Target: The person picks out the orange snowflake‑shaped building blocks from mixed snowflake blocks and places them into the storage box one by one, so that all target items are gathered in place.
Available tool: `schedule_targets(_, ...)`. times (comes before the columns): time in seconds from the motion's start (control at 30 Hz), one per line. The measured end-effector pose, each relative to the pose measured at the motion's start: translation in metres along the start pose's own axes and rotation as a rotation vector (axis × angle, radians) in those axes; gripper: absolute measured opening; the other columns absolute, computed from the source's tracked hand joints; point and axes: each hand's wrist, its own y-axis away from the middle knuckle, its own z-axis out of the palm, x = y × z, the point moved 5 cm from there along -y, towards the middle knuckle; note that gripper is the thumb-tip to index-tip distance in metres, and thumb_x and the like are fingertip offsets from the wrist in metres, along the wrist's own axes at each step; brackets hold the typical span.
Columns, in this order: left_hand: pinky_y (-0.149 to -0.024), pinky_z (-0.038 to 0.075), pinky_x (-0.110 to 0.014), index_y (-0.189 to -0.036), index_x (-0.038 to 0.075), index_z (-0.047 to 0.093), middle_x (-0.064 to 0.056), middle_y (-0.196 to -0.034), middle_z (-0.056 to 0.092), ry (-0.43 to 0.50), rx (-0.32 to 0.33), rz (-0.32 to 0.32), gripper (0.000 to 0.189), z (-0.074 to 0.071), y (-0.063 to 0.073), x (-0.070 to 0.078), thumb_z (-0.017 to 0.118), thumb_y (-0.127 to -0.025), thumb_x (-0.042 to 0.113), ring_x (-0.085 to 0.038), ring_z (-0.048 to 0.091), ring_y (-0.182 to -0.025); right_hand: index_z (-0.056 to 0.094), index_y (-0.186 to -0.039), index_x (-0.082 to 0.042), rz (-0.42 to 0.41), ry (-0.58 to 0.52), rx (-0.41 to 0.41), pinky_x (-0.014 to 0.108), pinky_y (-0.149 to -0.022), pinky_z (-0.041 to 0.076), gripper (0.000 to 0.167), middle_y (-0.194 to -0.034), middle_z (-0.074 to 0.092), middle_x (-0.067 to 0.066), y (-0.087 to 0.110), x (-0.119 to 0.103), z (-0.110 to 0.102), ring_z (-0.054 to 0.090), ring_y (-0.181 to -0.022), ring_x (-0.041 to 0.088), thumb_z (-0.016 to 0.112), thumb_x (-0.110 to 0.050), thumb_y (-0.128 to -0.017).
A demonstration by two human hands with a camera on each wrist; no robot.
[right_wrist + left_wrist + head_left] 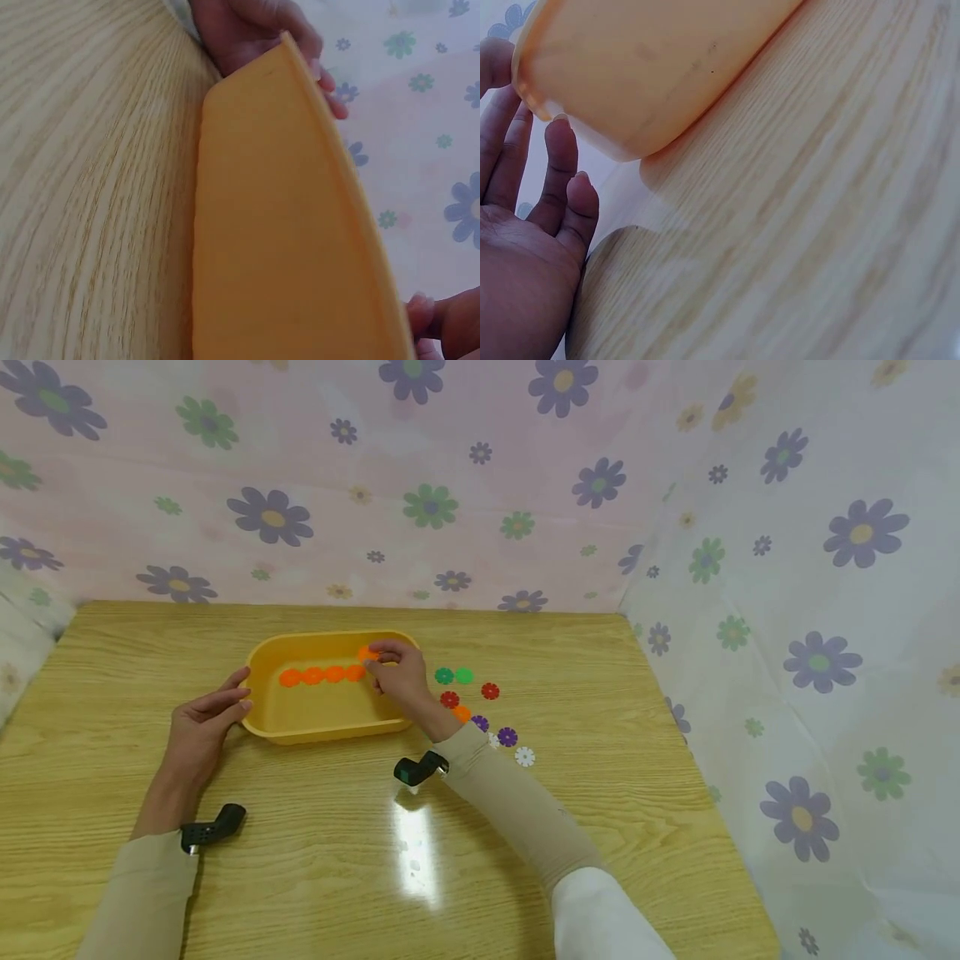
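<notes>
A yellow plastic basin (330, 733) stands on the wooden table. My left hand (201, 727) holds its left rim, fingertips hooked over the edge; in the left wrist view the fingers of the left hand (536, 202) lie along the outside. Over the basin's right end, my right hand (401, 675) pinches an orange notched disc (367, 653) between thumb and fingers. Several orange discs (312, 675) form a row inside the basin, edge against edge, with the held disc just above the row's right end. In the right wrist view the basin wall (270, 202) hides the discs.
Right of the basin lie loose notched discs: two green (454, 676), two red (490, 691), an orange one (461, 714), two purple (507, 737) and white ones (525, 757). The right forearm passes over some. Flowered cloth (431, 506) hangs behind and right of the table (315, 860).
</notes>
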Motion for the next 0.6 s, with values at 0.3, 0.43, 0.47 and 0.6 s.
schedule_targets(0.3, -0.094, 0.053, -0.015, -0.107, -0.007, 0.076, 0.003, -0.126, 0.073, -0.01, 0.005, 0.009, 0.028, 0.001, 0.0, -0.001, 0.057, -0.093, -0.021, -0.001, 0.06, -0.127, 0.067, -0.114, 0.008, 0.063, 0.17, 0.046, 0.018, -0.046, 0.049, 0.02, -0.08, 0.051, 0.002, -0.007, 0.008, 0.007, 0.052, -0.046, 0.012, 0.066, 0.006, -0.095)
schedule_targets(0.43, -0.095, 0.052, -0.014, -0.108, -0.007, 0.076, 0.004, -0.127, 0.072, -0.03, 0.007, -0.002, 0.026, -0.001, 0.001, -0.001, 0.058, -0.093, -0.019, 0.0, 0.059, -0.127, 0.067, -0.116, 0.009, 0.123, 0.19, 0.041, 0.018, -0.045, 0.051, 0.021, -0.078, 0.051, 0.003, -0.006, 0.012, 0.008, 0.053, -0.045, 0.012, 0.065, 0.006, -0.095)
schedule_targets(0.47, -0.096, 0.051, -0.014, -0.109, -0.007, 0.076, 0.005, -0.127, 0.072, -0.034, 0.008, -0.004, 0.026, -0.001, 0.001, -0.001, 0.059, -0.093, -0.019, 0.001, 0.059, -0.127, 0.067, -0.116, 0.009, 0.131, 0.195, 0.042, 0.017, -0.045, 0.051, 0.021, -0.078, 0.051, 0.003, -0.006, 0.012, 0.008, 0.053, -0.045, 0.012, 0.064, 0.006, -0.095)
schedule_targets(0.6, -0.097, 0.05, -0.013, -0.11, -0.007, 0.076, 0.006, -0.126, 0.072, -0.058, 0.023, -0.013, 0.025, -0.003, 0.0, -0.001, 0.06, -0.093, -0.017, 0.002, 0.059, -0.126, 0.065, -0.12, 0.009, 0.148, 0.203, 0.051, 0.017, -0.044, 0.051, 0.024, -0.077, 0.051, 0.003, -0.006, 0.013, 0.009, 0.053, -0.045, 0.011, 0.061, 0.007, -0.096)
